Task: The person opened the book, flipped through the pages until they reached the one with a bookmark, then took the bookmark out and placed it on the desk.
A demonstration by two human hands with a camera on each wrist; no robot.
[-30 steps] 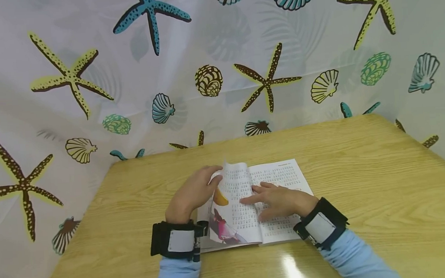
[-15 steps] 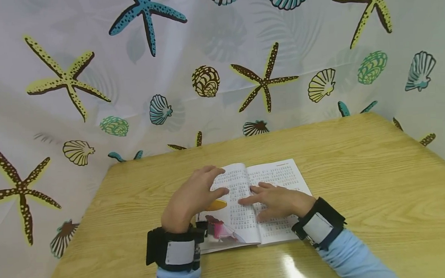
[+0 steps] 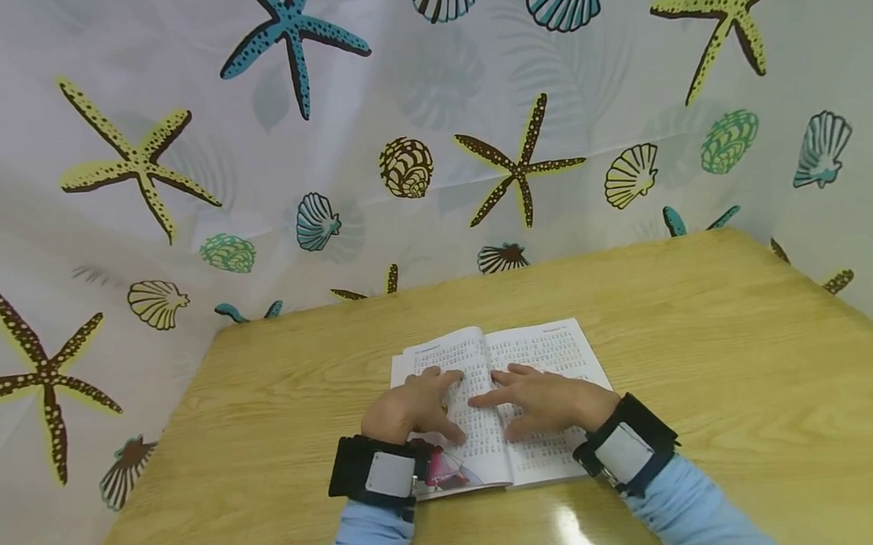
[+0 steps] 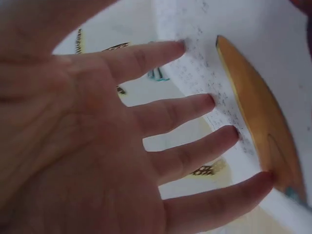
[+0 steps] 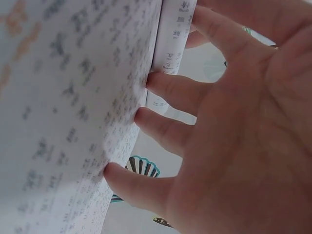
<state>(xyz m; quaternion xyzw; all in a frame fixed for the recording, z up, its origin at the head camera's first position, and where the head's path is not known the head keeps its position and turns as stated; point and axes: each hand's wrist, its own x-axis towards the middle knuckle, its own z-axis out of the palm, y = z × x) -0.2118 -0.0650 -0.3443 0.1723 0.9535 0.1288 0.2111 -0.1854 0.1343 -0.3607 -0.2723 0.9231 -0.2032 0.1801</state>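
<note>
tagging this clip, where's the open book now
In the head view, the open book lies on the wooden table, low and just right of centre, with the left hand over its left page and the right hand mostly over its right page.

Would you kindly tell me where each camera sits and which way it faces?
Head: on the head, facing forward and down at the open book; left hand, right hand, sleeves show.
Left wrist: on that wrist, facing the left palm and book.
Right wrist: likewise, facing the right palm and book.
Both wrist views share book and patterned backdrop.
</note>
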